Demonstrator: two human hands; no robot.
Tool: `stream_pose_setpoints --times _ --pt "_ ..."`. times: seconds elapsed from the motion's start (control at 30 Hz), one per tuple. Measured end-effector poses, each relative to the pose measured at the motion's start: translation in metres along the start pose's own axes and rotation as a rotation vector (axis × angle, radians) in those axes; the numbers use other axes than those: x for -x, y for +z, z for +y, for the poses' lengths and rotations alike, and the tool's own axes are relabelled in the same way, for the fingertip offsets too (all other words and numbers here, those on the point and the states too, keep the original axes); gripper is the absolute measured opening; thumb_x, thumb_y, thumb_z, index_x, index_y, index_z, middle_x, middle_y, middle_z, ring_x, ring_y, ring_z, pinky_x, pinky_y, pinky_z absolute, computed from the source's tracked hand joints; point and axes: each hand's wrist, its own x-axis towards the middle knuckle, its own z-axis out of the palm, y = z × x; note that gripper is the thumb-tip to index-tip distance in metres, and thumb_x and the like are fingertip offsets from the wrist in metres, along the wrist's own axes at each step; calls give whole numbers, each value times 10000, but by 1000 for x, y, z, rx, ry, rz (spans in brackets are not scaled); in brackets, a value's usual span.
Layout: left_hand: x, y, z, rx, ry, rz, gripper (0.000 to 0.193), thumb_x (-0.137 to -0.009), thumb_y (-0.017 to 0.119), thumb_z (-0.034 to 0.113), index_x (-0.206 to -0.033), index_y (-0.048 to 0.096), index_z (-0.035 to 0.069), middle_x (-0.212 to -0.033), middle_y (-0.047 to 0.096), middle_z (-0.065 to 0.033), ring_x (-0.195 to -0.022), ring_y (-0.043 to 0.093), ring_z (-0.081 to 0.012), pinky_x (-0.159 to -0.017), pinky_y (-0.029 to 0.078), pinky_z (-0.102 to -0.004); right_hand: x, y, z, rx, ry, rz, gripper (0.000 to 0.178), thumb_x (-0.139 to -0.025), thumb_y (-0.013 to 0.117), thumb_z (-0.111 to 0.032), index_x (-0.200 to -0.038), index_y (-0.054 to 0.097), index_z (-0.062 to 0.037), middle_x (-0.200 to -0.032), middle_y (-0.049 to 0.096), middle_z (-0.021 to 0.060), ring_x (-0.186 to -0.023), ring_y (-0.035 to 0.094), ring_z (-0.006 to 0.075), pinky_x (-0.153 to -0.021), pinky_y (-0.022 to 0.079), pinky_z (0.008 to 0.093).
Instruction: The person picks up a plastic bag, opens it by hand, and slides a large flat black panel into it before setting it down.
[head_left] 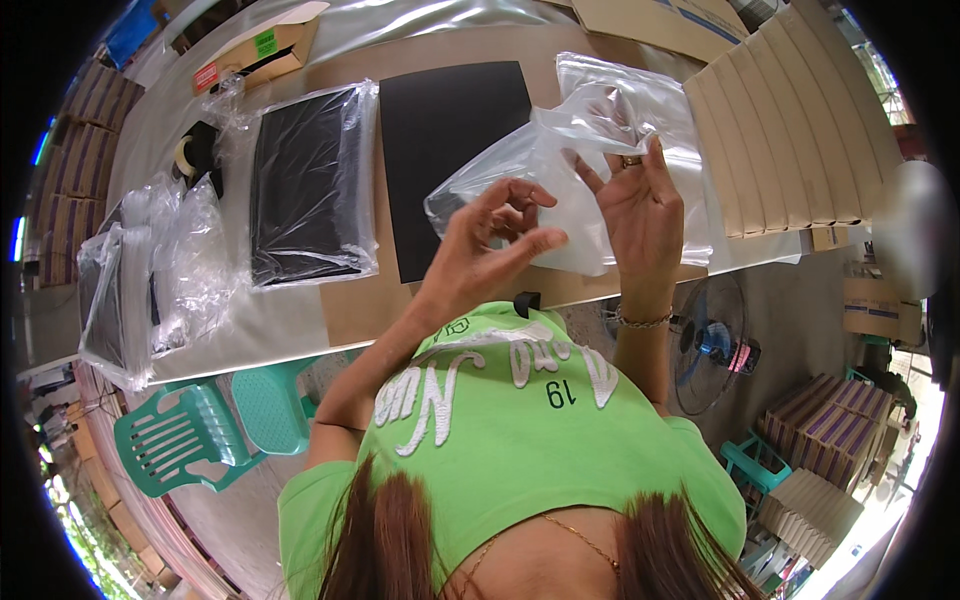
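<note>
A clear plastic bag hangs before me over the table. My right hand, palm toward me, pinches its upper edge, with some fingers spread against the film. Just left of it, my left hand is half curled in front of the bag, thumb and fingers apart, with nothing seen between them. Behind the bag lies a black flat sheet, partly covered by it. To the right, partly beneath my right hand, is a stack of clear plastic bags.
Left on the table lie wrapped black sheets, crumpled plastic packs, a tape roll and an open carton. Folded cardboard pieces stand at the right. A green chair and a fan are by the table.
</note>
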Motion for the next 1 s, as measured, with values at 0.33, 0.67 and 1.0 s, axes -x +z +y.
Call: stream_pose_setpoints --times 0.33,0.67,1.0 --pt "-14 -7 -3 -74 182 341 561 -688 773 161 -1124 426 96 -907 454 -27 -777 476 -92 -628 433 -241 17 31 14 84 86 -165 244 -958 396 -216 -1176 376 -109 -1264 423 86 -1212 396 216 -975 355 481" --pt "-22 -44 32 60 184 48 106 -866 521 44 -967 521 11 -874 554 -24 -844 506 -62 -744 411 -205 6 15 25 1246 -730 -176 669 -734 725 -265 -1224 330 -38 -1261 355 119 -1198 353 246 -1004 289 400" --pt "-18 -80 65 -150 104 271 223 -915 509 226 -944 583 18 -580 434 53 -444 349 -5 -397 278 -156 3 29 31 1114 -362 -142 191 -805 680 -150 -810 543 -18 -651 527 -8 -555 452 34 -489 351 182"
